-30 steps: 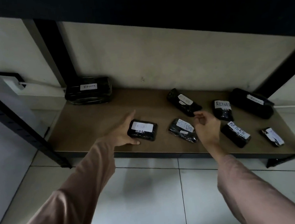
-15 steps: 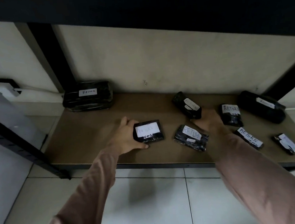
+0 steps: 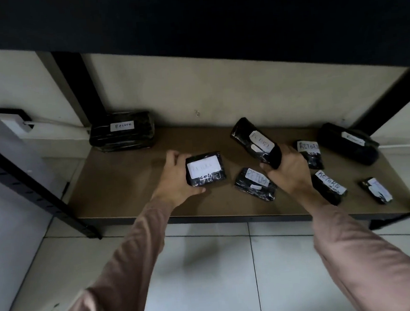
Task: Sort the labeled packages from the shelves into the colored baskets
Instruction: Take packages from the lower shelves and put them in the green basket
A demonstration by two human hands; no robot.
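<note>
Several black-wrapped packages with white labels lie on the low brown shelf (image 3: pixel 127 182). My left hand (image 3: pixel 174 182) grips a small flat package (image 3: pixel 206 169) with a large white label, tilted up off the shelf. My right hand (image 3: pixel 288 172) holds the near end of a long package (image 3: pixel 255 143) marked RETURN, raised at an angle. Between the hands lies another RETURN package (image 3: pixel 255 184). More RETURN packages sit by my right wrist (image 3: pixel 329 187) and behind it (image 3: pixel 309 152). No colored basket is in view.
A big package (image 3: pixel 121 131) labeled Return rests at the shelf's back left. A long dark package (image 3: pixel 348 142) and a small one (image 3: pixel 376 190) lie at the right. Black shelf posts (image 3: pixel 28 185) flank the board, another shelf overhangs above, and white tile floor (image 3: pixel 208 266) lies below.
My left hand closed on the flat package and tipped it up. My right hand reached past the middle package, took the long one behind it and lifted it.
</note>
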